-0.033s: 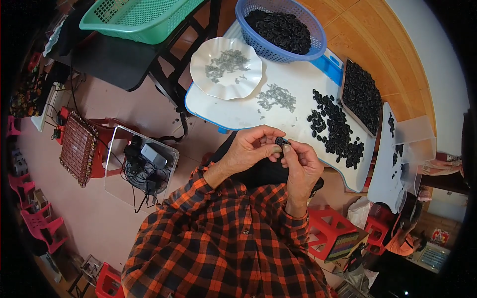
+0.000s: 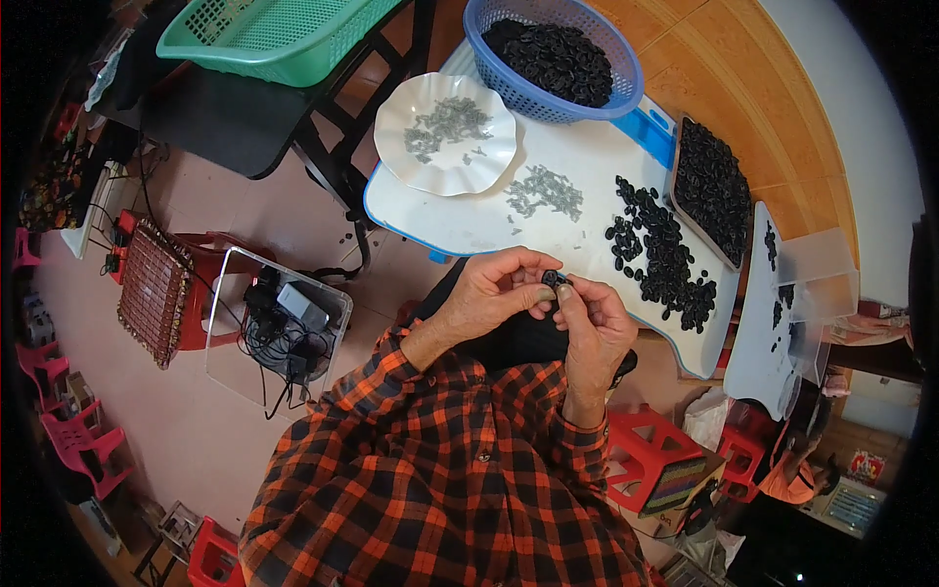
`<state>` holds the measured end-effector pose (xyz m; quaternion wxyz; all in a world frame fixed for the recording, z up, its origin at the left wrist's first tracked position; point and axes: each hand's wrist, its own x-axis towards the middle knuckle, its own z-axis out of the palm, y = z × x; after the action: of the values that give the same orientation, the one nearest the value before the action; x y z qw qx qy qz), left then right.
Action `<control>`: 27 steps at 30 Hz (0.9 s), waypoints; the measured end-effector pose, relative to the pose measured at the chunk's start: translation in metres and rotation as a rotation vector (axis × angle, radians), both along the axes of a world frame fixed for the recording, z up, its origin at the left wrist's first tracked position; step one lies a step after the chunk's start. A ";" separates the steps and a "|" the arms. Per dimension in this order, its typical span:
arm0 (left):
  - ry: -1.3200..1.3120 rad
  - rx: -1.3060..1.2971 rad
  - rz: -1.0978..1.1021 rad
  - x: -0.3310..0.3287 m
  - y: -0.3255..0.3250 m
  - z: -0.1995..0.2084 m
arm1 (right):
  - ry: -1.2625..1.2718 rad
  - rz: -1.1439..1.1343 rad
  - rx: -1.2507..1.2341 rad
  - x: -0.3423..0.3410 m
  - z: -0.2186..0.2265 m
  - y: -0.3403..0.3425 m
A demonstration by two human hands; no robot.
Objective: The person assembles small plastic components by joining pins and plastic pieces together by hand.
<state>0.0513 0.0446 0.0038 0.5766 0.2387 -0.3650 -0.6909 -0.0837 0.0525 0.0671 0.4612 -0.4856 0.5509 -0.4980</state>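
Note:
Just past the table's near edge, my left hand (image 2: 496, 293) and my right hand (image 2: 595, 331) meet. Both pinch a small black oval piece (image 2: 554, 279) between thumb and fingers. Fingertips cover part of it, so its details are hard to make out. On the white table (image 2: 460, 223), a loose pile of similar black oval pieces (image 2: 665, 254) spreads to the right of my hands. Straight ahead lies a scatter of tiny clear pieces (image 2: 545, 192). More of these clear bits rest in a white wavy-rimmed plate (image 2: 391, 147) at the table's far left.
A blue-purple basket (image 2: 499, 83) full of black pieces stands at the back, with a filled tray (image 2: 729, 256) to its right. A green basket (image 2: 293, 64) sits on a black table at far left. A clear bin of cables (image 2: 337, 328) and red stools (image 2: 641, 450) flank me.

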 end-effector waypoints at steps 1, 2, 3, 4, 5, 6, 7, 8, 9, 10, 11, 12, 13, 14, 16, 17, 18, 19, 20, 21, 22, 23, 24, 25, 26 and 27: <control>-0.029 -0.004 -0.003 0.000 0.000 0.000 | 0.019 -0.001 0.024 -0.001 0.000 0.000; -0.029 -0.004 -0.002 0.000 0.000 0.000 | 0.020 0.000 0.025 -0.001 0.000 0.000; -0.047 -0.015 0.002 0.000 -0.001 -0.001 | 0.012 0.005 0.021 -0.001 0.000 -0.001; -0.066 -0.026 0.006 -0.001 -0.001 -0.002 | 0.004 0.010 0.017 -0.001 0.000 -0.001; -0.066 -0.026 0.006 -0.001 -0.001 -0.002 | 0.004 0.009 0.018 -0.001 0.000 -0.001; -0.079 -0.035 0.014 -0.001 -0.001 -0.001 | 0.007 0.010 0.026 -0.001 0.000 -0.001; -0.091 -0.043 0.021 -0.001 -0.002 -0.001 | 0.010 0.010 0.035 -0.001 0.000 -0.002; -0.091 -0.043 0.021 0.000 -0.002 0.001 | 0.010 0.010 0.035 -0.001 0.000 -0.002; -0.106 -0.051 0.032 0.000 -0.002 0.002 | 0.015 0.011 0.040 -0.002 0.000 -0.002; -0.121 -0.058 0.044 0.000 -0.001 0.003 | 0.019 0.013 0.046 -0.003 -0.001 -0.002; -0.122 -0.057 0.045 0.000 -0.001 0.002 | 0.019 0.014 0.047 -0.003 -0.001 -0.003; -0.126 -0.062 0.046 0.000 -0.001 0.002 | 0.007 0.025 0.052 -0.004 -0.002 -0.003; -0.131 -0.068 0.046 0.000 -0.002 0.001 | -0.005 0.035 0.056 -0.005 -0.002 -0.004; -0.130 -0.068 0.046 0.000 -0.002 0.001 | -0.004 0.035 0.056 -0.006 -0.002 -0.005; -0.144 -0.083 0.064 -0.001 -0.001 0.000 | -0.039 0.048 0.071 -0.007 -0.002 -0.006; -0.144 -0.083 0.064 -0.002 -0.002 -0.001 | -0.039 0.048 0.071 -0.009 -0.002 -0.006; -0.156 -0.097 0.074 -0.002 -0.002 -0.002 | -0.040 0.068 0.095 -0.011 -0.002 -0.007; -0.168 -0.112 0.084 -0.002 -0.002 -0.002 | -0.041 0.088 0.119 -0.012 -0.003 -0.007; -0.168 -0.112 0.084 -0.002 -0.003 -0.003 | -0.041 0.089 0.119 -0.012 -0.003 -0.007; -0.188 -0.120 0.089 -0.002 -0.003 -0.003 | -0.053 0.090 0.117 -0.012 -0.003 -0.007; -0.209 -0.129 0.095 -0.002 -0.003 -0.003 | -0.065 0.091 0.114 -0.013 -0.003 -0.007; -0.209 -0.129 0.095 -0.002 -0.003 -0.003 | -0.066 0.091 0.114 -0.013 -0.004 -0.007; -0.205 -0.136 0.096 -0.002 -0.003 -0.003 | -0.071 0.093 0.112 -0.013 -0.004 -0.008; -0.200 -0.144 0.097 -0.002 -0.003 -0.003 | -0.075 0.095 0.110 -0.013 -0.005 -0.008; -0.200 -0.144 0.097 -0.002 -0.004 -0.002 | -0.075 0.094 0.109 -0.014 -0.006 -0.008; -0.214 -0.146 0.099 -0.002 -0.004 -0.002 | -0.088 0.094 0.104 -0.014 -0.007 -0.008</control>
<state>0.0491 0.0407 0.0017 0.5835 0.2861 -0.4615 -0.6039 -0.0980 0.0441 0.0597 0.5324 -0.4639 0.5319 -0.4673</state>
